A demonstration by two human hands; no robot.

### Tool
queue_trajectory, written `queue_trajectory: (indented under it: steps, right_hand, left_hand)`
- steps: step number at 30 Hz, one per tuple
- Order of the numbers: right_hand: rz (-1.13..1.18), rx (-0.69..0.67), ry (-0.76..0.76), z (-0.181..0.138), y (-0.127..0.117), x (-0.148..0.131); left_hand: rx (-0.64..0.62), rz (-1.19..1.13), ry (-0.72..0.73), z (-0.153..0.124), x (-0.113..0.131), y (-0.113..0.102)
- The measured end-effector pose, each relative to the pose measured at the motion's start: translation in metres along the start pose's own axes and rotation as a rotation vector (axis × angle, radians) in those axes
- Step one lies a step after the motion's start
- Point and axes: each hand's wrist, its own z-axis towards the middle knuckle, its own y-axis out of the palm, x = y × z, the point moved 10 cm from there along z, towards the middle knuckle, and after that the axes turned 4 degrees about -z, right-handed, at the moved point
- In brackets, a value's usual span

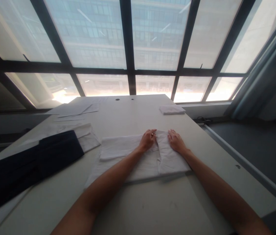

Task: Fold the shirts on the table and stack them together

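Forearms (pixel 111 174), two, bare, entering from the lower edge of the frame and reaching toward its centre.

Right hand (pixel 176 141): palm down on the folded-over end of the white cloth (pixel 173 163), right of centre; fingers extended and held close together, not visibly pinching.

Left hand (pixel 147 140): knuckles bent, fingertips at the upper edge of the same cloth, beside the fold; whether thumb and finger pinch the fabric cannot be told.

Condition of cloth: lying flat just below centre, its right end doubled over, the inner edge of that flap wavy and puckered; left end in layers, lower left corner loose.

Risks, by judgement: a crease set in along the puckered edge, if pressed before smoothing; a skewed fold, if the hands pull unevenly; the lower layer dragged askew, should the left forearm brush it.

Also present: table (pixel 128 119), white, beneath all; dark cloth (pixel 61 147), left, lying over pale fabric (pixel 89 138); papers (pixel 75 109), upper left of the tabletop, overlapping and liable to slide if knocked; folded packet (pixel 172 110), white, near the table's edge, upper right; window (pixel 99 36), dark-framed, across the top; curtain (pixel 265 65), far right.
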Motion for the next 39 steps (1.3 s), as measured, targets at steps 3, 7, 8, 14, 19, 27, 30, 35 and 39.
queue_trajectory:
  steps: [3,7,8,14,19,27,30,35,39]
  right_hand:
    - [-0.011,0.006,-0.007,-0.001,-0.001,-0.001]
    - [-0.015,0.010,-0.013,-0.001,-0.002,-0.001]
    - [-0.014,0.010,-0.013,-0.001,-0.002,-0.001]
    - [-0.013,0.014,-0.021,0.000,-0.002,-0.002]
    - [-0.019,0.002,-0.025,0.000,-0.003,-0.002]
    - [-0.069,-0.029,-0.108,-0.012,-0.008,-0.029]
    - [-0.064,-0.125,-0.122,-0.023,0.002,-0.044]
    - [-0.075,-0.183,-0.116,-0.045,0.007,-0.070]
    - [-0.049,-0.138,-0.164,-0.061,0.004,-0.097]
  left_hand:
    - [-0.048,-0.061,-0.050,0.000,-0.005,0.006]
    - [-0.134,-0.104,-0.096,-0.001,-0.010,0.014]
    - [-0.144,-0.120,-0.109,0.000,-0.011,0.015]
    - [-0.162,-0.155,-0.176,0.004,-0.015,0.015]
    - [-0.148,-0.066,-0.202,-0.003,-0.013,0.013]
    - [-0.111,0.288,0.149,-0.013,0.023,0.009]
    - [-0.155,0.352,0.129,-0.014,0.018,0.017]
    - [-0.243,0.390,0.044,-0.017,0.005,0.027]
    - [-0.242,0.454,0.004,-0.019,-0.001,0.024]
